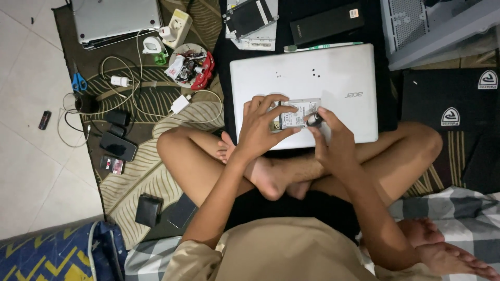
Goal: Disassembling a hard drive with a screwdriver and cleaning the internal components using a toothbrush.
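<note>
A small flat hard drive (301, 111) with a pale label lies on a closed white laptop (333, 78) resting across my crossed legs. My left hand (260, 127) presses down on the drive's left side, fingers spread over it. My right hand (333, 140) is closed around a dark-handled screwdriver (314, 120), whose tip meets the drive's lower right corner.
To the left on a patterned rug (151, 177) lie a white bowl of small parts (190, 65), chargers and cables (125, 83), blue scissors (79, 82), a phone (119, 147) and a wallet (148, 209). A second laptop (115, 21), a metal bracket (250, 18), a black box (327, 23) and a computer case (437, 26) sit beyond.
</note>
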